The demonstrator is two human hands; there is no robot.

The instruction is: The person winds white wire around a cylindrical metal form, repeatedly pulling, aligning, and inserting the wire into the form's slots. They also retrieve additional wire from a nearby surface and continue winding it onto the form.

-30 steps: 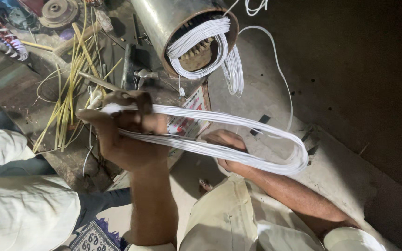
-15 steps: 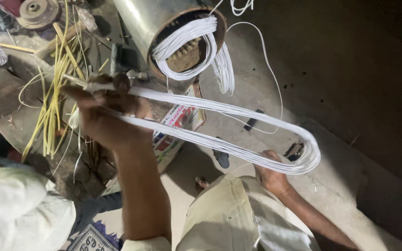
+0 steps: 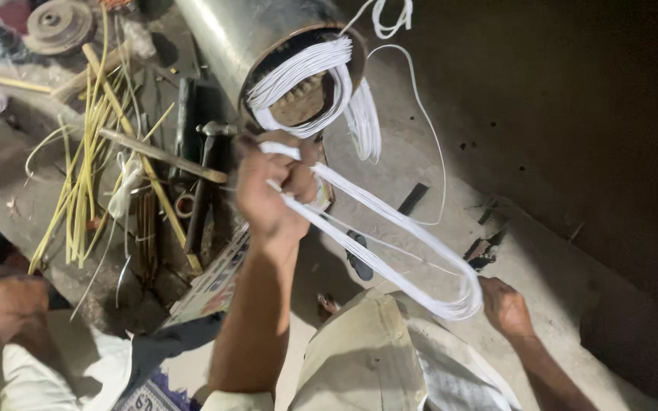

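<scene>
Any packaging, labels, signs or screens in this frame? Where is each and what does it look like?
Printed carton or sheet: flat on the floor under the left forearm, oblong, white with red and dark print.
Printed patch: bottom edge, beside a white sleeve, pale with dark lettering.
No screens or signs.

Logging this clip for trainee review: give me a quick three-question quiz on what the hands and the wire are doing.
1. True or false: the left hand grips one end of the white wire loop.
2. Which holds the loop's far end? A) the right hand B) the hammer
3. What lies at the open end of the metal cylinder?

Key: 1 true; 2 A; 3 white wire coils.
</scene>
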